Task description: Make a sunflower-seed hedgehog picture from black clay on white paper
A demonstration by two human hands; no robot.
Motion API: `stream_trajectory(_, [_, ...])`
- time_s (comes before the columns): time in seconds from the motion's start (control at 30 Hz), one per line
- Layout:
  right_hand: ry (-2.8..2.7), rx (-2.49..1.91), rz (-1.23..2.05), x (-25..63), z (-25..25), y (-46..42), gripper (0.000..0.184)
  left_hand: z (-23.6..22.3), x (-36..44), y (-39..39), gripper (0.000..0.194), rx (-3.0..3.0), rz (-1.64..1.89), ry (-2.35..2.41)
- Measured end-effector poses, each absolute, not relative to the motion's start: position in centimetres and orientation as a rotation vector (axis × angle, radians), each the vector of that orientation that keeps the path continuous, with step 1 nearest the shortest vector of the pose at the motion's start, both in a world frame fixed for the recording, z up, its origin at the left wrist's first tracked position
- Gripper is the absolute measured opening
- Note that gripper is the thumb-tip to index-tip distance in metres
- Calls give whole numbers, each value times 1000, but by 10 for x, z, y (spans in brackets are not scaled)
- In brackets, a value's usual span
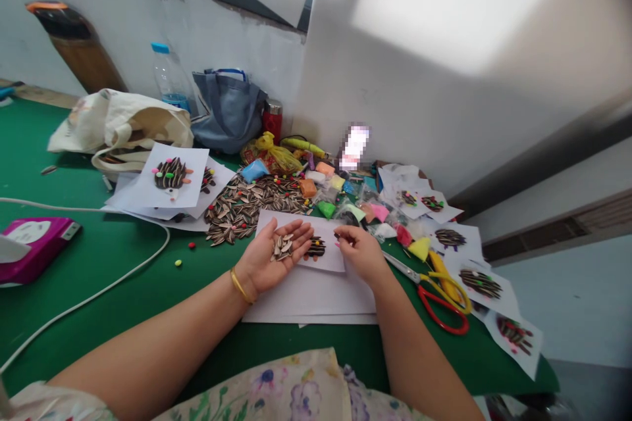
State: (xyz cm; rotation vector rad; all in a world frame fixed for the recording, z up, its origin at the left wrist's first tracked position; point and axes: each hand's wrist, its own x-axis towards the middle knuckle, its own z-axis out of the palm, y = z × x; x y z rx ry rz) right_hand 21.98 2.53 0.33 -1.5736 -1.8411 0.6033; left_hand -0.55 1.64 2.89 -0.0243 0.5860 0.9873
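We hold our left hand (pixel 266 260) palm up over the left part of a small white paper card (pixel 326 227), fingers spread out flat, with a little pile of pale striped sunflower seeds (pixel 282 248) resting loose on it. Our right hand (pixel 363 251) is at the card's right edge, thumb and forefinger pinched together on a small dark piece (pixel 338 235), too tiny for us to identify surely. On the card, partly hidden by our left fingers, lies a dark striped seed figure (pixel 316 247) with a yellow dot. Beneath the card we have larger white paper sheets (pixel 306 306) on a green worktop (pixel 118 237). Beyond the card's left side spreads a heap of striped sunflower seeds (pixel 247 204); to its right lie metal scissors with red and yellow handles (pixel 419 276).
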Motion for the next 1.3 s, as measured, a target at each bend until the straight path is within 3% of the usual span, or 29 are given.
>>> stream_trajectory(0.1, [-1938,-1635,648,221,-3,27,27,28,-6,18,44,-25,990,578])
stream_trajectory(0.27, [-2035,-1679,568,214,-3,25,13,28,-7,17,44,-18,991,568])
stream_trajectory(1.3, [-2215,-1670,471,210,3,25,14,26,-7,18,46,-12,997,565])
